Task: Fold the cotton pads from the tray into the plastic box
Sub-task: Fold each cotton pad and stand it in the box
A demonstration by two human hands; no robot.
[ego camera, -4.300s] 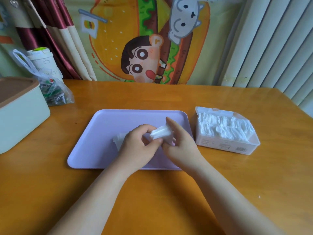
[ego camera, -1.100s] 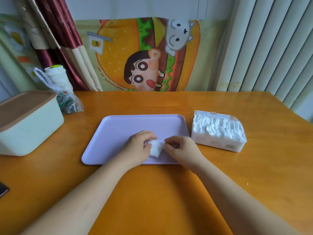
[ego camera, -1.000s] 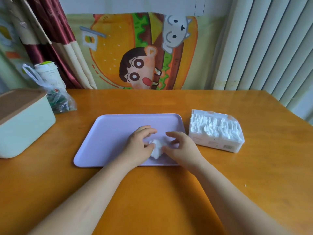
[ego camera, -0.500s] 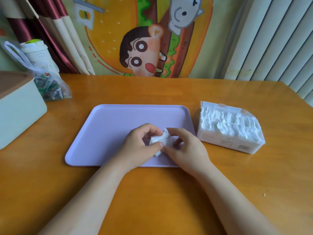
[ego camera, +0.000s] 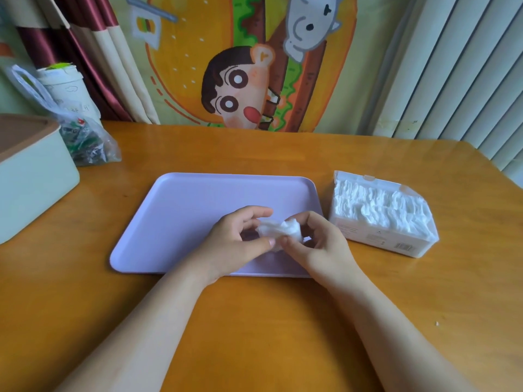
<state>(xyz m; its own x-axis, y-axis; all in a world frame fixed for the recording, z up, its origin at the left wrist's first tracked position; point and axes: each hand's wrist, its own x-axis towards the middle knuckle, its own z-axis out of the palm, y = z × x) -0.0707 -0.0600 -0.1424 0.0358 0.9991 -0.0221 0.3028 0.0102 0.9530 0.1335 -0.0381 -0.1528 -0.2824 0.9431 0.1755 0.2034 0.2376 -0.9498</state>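
Cotton pad [ego camera: 278, 232], white and crumpled, is held over the near right part of the lilac tray [ego camera: 198, 210], between both hands. The left hand [ego camera: 235, 244] has its grip pinched on the pad's left edge, thumb against fingers. The right hand [ego camera: 319, 247] has its grip pinched on the right side. The plastic box [ego camera: 379, 241], packed with white pads, sits on the tabletop [ego camera: 254, 335] just right of the tray.

Wooden table [ego camera: 254, 321]: tray [ego camera: 198, 210], plastic box [ego camera: 376, 239], bin [ego camera: 34, 176], bag [ego camera: 90, 144]
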